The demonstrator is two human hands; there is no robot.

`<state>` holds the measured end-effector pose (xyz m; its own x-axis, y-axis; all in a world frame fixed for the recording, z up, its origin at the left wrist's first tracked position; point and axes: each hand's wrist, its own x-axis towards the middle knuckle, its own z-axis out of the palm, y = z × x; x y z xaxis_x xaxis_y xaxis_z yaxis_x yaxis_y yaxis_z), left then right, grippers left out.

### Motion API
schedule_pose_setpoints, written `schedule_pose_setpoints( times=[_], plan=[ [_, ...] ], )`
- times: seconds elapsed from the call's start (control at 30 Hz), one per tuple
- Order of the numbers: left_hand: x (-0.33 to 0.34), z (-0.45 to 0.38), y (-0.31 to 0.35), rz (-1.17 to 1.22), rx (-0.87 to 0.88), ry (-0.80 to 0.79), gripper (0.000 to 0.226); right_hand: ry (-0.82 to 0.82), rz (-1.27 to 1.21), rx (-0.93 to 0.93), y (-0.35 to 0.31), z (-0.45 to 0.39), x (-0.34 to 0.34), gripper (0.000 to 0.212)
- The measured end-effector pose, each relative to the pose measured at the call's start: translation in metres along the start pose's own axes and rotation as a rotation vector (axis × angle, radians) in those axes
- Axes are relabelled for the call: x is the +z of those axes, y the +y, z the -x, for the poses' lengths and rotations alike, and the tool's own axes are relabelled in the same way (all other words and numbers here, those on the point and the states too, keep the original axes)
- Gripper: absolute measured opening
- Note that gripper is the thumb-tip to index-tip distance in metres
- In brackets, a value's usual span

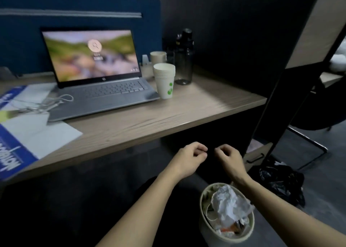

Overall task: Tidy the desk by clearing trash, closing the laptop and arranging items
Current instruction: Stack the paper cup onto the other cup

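An open silver laptop (97,85) with a lit screen stands on the wooden desk (168,115). A stack of paper cups (164,80) stands right of it, with another cup (158,57) and a dark water bottle (184,59) behind. Papers and a blue booklet (24,126) lie at the left, with white earphone cables (46,104) on top. My left hand (189,157) and my right hand (229,155) hang below the desk edge, fingers loosely curled, holding nothing. Under my right forearm stands a beige trash bin (206,226) with crumpled paper (228,203) in it.
A blue partition (80,8) backs the desk and a dark wall panel closes its right side. A black plastic bag (280,181) lies on the floor right of the bin. A metal chair leg (309,140) crosses the floor further right.
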<state>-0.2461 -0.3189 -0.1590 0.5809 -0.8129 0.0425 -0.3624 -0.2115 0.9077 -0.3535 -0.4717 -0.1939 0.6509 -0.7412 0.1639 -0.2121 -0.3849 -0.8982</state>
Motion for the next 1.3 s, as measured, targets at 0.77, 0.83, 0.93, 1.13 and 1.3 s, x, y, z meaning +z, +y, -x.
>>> schedule_pose_setpoints(
  times=[0.77,0.83,0.93,1.13,1.3],
  plan=[
    [-0.188,-0.011,0.099,0.214,0.013,0.38,0.024,-0.139,-0.08,-0.229,-0.212,-0.082,0.032,0.026],
    [-0.199,-0.03,0.104,0.169,-0.009,0.383,0.036,-0.148,-0.065,-0.221,-0.219,-0.099,0.037,0.034],
    [-0.211,-0.061,0.109,0.05,-0.016,0.382,0.047,-0.18,-0.033,-0.232,-0.227,-0.125,0.044,0.04],
    [-0.221,-0.101,0.097,-0.074,-0.023,0.298,0.057,-0.235,0.052,-0.295,-0.229,-0.168,0.058,0.05],
    [-0.225,-0.127,0.084,0.023,0.001,0.273,0.052,-0.252,0.116,-0.3,-0.226,-0.198,0.067,0.042]
  ],
)
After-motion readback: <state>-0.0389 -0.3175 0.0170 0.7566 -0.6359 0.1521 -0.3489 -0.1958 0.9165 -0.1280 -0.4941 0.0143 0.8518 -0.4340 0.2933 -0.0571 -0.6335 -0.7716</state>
